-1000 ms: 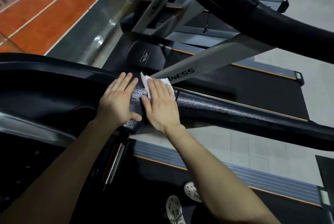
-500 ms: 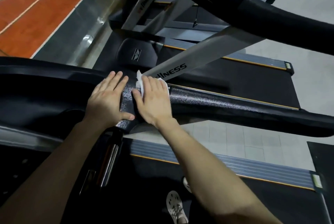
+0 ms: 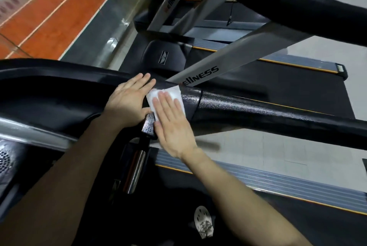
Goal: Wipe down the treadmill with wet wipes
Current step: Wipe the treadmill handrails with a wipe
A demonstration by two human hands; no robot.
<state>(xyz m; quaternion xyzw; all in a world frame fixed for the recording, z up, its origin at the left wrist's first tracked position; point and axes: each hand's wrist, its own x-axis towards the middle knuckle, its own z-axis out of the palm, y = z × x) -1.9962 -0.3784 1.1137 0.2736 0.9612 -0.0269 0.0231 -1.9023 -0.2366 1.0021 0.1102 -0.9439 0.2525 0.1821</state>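
Note:
A black padded handrail [image 3: 258, 110] of the treadmill runs across the middle of the view, its surface wet and speckled. A white wet wipe [image 3: 172, 92] lies spread on the rail where it joins the console. My right hand [image 3: 172, 124] presses flat on the wipe, fingers straight and together, covering its lower half. My left hand [image 3: 129, 101] rests flat on the rail just left of the wipe, thumb hooked under the rail's near side, holding nothing.
The console's grey trim [image 3: 29, 130] and a chrome grip [image 3: 137, 170] sit below the rail. The running belt and ribbed side rail [image 3: 278, 182] lie underneath, with a white shoe [image 3: 202, 220] on the belt. A second treadmill [image 3: 288, 87] stands beyond. Orange flooring [image 3: 49, 17] lies far left.
My right hand has slid back toward me along the wipe, uncovering more of the wipe's far part. My left hand has stayed on the rail. The camera has shifted slightly.

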